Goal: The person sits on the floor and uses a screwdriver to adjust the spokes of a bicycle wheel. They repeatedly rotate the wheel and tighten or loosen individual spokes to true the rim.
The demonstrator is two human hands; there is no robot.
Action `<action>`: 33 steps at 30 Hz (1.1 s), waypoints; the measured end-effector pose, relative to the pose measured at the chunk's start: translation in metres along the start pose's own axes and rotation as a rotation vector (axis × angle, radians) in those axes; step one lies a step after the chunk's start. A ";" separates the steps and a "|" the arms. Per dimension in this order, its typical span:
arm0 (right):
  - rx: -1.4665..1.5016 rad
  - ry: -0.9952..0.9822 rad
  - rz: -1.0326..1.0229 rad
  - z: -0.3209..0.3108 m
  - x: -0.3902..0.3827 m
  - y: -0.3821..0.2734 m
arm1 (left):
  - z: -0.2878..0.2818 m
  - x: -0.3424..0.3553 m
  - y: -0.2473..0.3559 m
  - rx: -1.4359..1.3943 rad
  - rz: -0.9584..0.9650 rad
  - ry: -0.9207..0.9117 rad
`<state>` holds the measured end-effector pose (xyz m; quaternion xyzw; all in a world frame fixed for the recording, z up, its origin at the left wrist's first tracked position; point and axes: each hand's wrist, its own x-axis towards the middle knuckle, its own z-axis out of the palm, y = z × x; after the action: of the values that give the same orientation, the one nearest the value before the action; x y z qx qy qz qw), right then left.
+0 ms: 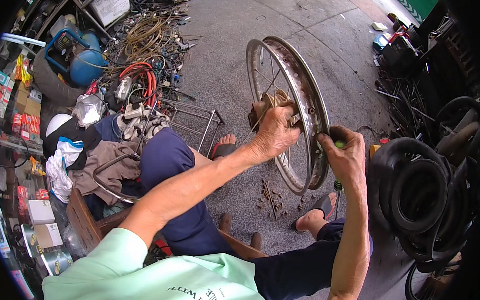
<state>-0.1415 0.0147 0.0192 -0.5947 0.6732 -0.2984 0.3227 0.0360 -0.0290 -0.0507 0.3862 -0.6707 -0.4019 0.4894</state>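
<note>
A worn metal spoked wheel (314, 116) without a tyre stands upright in front of me, above the floor between my feet. Its inner rim face carries rusty marks and a row of spoke holes. My left hand (277, 131) reaches in among the spokes beside the brown, rusty hub (260, 108), its fingers closed at the spokes close to the rim. On the outer side of the rim, my right hand (345, 151) is closed around a screwdriver with a green and dark handle (338, 185). The screwdriver's tip is hidden by the hand and rim.
Small rusty pieces and a thin rod (271, 198) lie on the floor below the wheel. Black tyres (408, 188) are piled at right. Left are a metal-framed stool (198, 114), tangled cables (148, 37), a blue air compressor (87, 63) and a glass case (17, 147) of boxed goods.
</note>
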 end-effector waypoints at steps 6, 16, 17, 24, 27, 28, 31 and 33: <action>-0.002 -0.020 -0.047 -0.001 -0.006 -0.001 | 0.012 -0.002 -0.005 -0.022 0.171 0.120; 0.006 0.017 -0.032 0.003 -0.003 0.000 | 0.007 0.002 -0.004 -0.075 0.026 0.113; 0.006 0.000 -0.009 0.003 -0.004 -0.001 | 0.007 0.002 -0.003 -0.062 0.049 0.117; 0.063 -0.031 0.014 0.004 0.000 0.002 | 0.015 0.000 -0.010 -0.078 0.172 0.130; 0.053 -0.004 0.006 0.004 0.001 -0.003 | 0.022 0.005 -0.010 -0.037 0.221 0.241; 0.033 0.006 -0.002 0.005 0.002 -0.003 | 0.021 0.005 -0.010 0.077 0.267 0.272; -0.027 0.040 -0.006 0.007 0.005 -0.012 | 0.021 0.013 -0.015 0.021 0.259 0.324; -0.056 0.061 -0.015 0.007 0.009 -0.013 | 0.018 0.019 -0.014 0.091 0.274 0.326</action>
<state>-0.1285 0.0038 0.0242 -0.5992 0.6863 -0.3000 0.2829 0.0158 -0.0486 -0.0606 0.3728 -0.6463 -0.2332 0.6237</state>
